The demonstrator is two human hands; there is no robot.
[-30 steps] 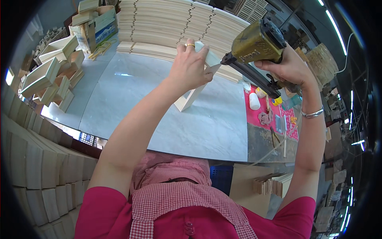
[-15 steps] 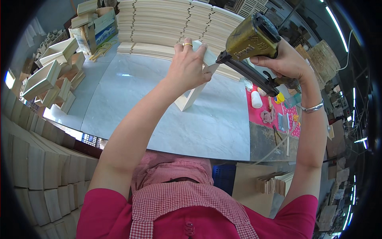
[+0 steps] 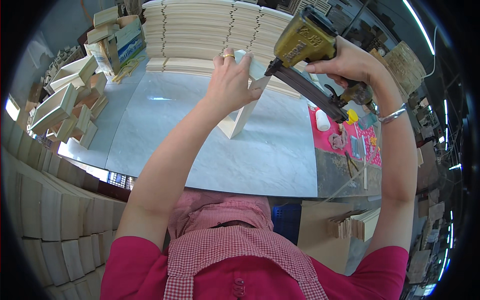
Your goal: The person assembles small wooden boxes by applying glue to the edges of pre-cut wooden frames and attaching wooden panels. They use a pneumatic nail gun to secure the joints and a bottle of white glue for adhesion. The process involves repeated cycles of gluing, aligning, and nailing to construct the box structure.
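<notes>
My left hand [image 3: 230, 82] is closed over the upper part of a pale wooden frame [image 3: 236, 123], which stands on end on the marbled tabletop. Its fingers and thumb hide much of the frame's top. In my right hand [image 3: 350, 62] is a pneumatic nail gun [image 3: 306, 37] with a worn yellow-gold body and a black magazine. The gun's nose meets or nearly meets the frame's top right corner, close beside my left fingers; whether it touches, I cannot tell. A thin air hose hangs below the gun.
Stacked wooden slats [image 3: 200, 30] line the table's far edge. Small wooden boxes [image 3: 52, 110] are piled at the left, near a carton [image 3: 129, 40]. A white bottle [image 3: 322, 120], a rag [image 3: 338, 140] and pliers [image 3: 350, 162] lie at the right. More wood pieces [image 3: 52, 205] are stacked lower left.
The view has shifted slightly. Both hands keep their grips, and the nail gun's nose remains at the frame's top corner, with the gun's body tilted a little differently.
</notes>
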